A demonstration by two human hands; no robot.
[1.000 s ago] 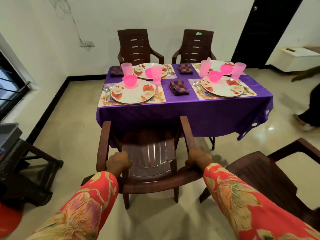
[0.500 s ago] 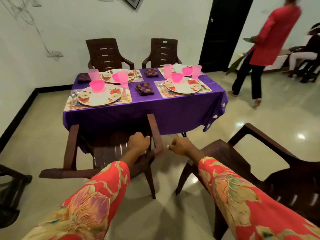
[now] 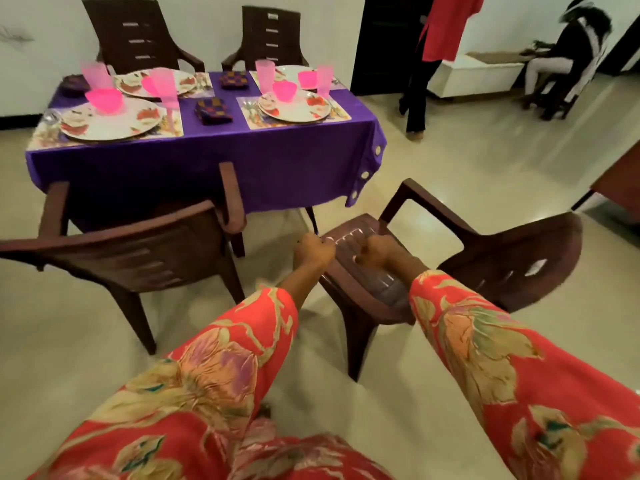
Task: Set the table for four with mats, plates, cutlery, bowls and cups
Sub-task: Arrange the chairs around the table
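Observation:
The purple-clothed table [image 3: 207, 168] holds four floral mats, each with a floral plate [image 3: 110, 119], pink bowl [image 3: 104, 100], pink cup [image 3: 265, 75] and cutlery [image 3: 251, 107]. Folded checked napkins [image 3: 211, 110] lie between the settings. My left hand [image 3: 313, 251] and my right hand [image 3: 375, 252] are stretched out side by side over the seat of a brown plastic chair [image 3: 485, 258] that stands turned away from the table, at its near right corner. Both hands have curled fingers and nothing visible in them.
Another brown chair [image 3: 138, 244] stands tucked at the table's near left side; two more stand at the far side. A person in red [image 3: 440, 46] stands by the dark door, and another person sits at the far right. Bare floor lies right of the table.
My hands have let go of the left chair's back and swung right, over the seat of the second chair. The view has turned right with them.

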